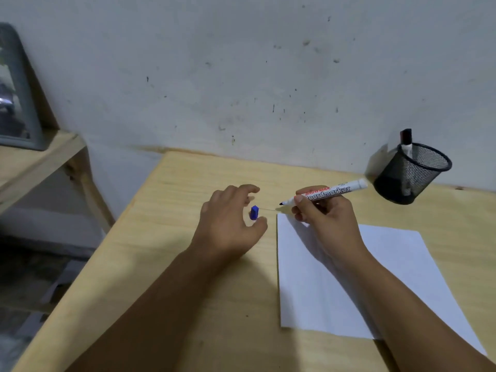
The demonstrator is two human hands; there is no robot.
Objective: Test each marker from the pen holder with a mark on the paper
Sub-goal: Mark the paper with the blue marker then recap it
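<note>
My right hand point(323, 220) grips an uncapped white board marker point(328, 193), its dark tip pointing left just above the top left corner of the white paper point(375, 277). The marker's blue cap point(254, 212) stands on the wooden table between the spread thumb and fingers of my left hand point(228, 224); whether the fingers touch it I cannot tell. A black mesh pen holder point(410, 173) stands at the back right by the wall, with one dark-capped marker point(405, 142) sticking out of it. No mark shows on the visible paper.
The wooden table point(188, 304) meets a scuffed white wall at the back and ends in an edge on the left. A lower wooden shelf point(35, 159) with a grey framed object point(16, 98) stands to the left.
</note>
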